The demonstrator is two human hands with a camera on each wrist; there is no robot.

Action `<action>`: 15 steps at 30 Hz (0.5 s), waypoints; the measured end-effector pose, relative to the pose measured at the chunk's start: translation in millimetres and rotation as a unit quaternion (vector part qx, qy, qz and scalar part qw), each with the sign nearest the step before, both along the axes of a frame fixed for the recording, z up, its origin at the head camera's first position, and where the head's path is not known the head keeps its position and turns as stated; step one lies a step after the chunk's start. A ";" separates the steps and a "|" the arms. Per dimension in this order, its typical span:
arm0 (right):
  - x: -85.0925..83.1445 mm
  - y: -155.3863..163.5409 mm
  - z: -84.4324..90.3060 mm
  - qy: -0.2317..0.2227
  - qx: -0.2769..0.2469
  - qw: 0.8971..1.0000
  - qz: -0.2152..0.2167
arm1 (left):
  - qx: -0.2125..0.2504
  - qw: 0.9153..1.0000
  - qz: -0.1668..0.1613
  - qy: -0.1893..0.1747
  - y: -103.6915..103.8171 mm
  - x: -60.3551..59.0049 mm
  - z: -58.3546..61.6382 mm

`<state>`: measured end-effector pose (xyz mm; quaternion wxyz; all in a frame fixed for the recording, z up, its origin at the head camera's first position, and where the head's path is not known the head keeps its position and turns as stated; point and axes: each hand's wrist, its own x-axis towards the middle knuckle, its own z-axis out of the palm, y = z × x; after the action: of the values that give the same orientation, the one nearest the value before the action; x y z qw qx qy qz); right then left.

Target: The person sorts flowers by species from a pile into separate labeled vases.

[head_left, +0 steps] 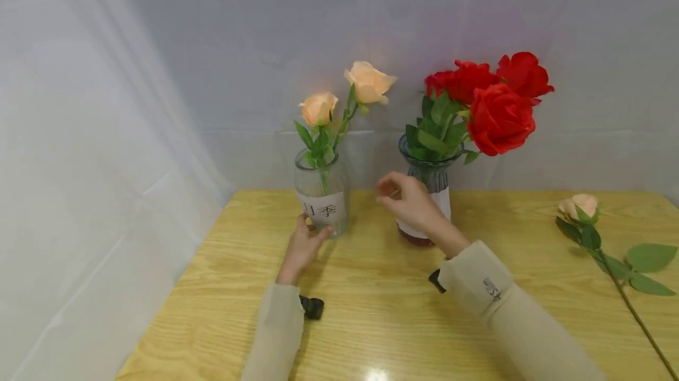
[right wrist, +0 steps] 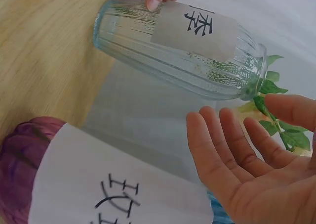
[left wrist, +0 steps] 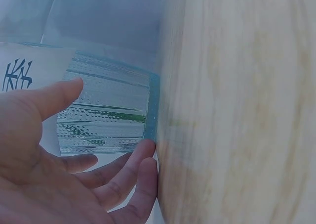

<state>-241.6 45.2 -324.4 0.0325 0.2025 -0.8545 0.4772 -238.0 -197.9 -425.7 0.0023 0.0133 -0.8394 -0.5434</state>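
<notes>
A clear glass vase (head_left: pixel 321 183) with a white label stands at the back of the table, holding two peach roses (head_left: pixel 369 82). Low on its left side, my left hand (head_left: pixel 305 246) holds the vase, thumb at the front and fingers around the side; the left wrist view shows the fingertips (left wrist: pixel 146 147) close to the tabletop. My right hand (head_left: pixel 408 201) holds nothing, its fingers loosely bent, in front of a second vase (head_left: pixel 440 207). That one is bluish to purple, labelled, and filled with several red roses (head_left: pixel 501 118).
A single peach rose (head_left: pixel 580 207) with a long stem lies on the right side of the wooden table (head_left: pixel 371 310). Behind the table hangs a pale curtain (head_left: pixel 254 45). Dark straps (head_left: pixel 312 307) show at both wrists.
</notes>
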 end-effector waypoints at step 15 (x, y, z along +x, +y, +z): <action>15.8 41.3 -17.9 -0.004 0.016 1.000 0.009 | -0.013 1.000 0.002 0.002 0.4 -0.2 -0.2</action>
<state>-225.8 86.5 -342.3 0.0217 0.2086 -0.8605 0.4642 -238.2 -197.6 -426.0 0.0051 0.0139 -0.8461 -0.5328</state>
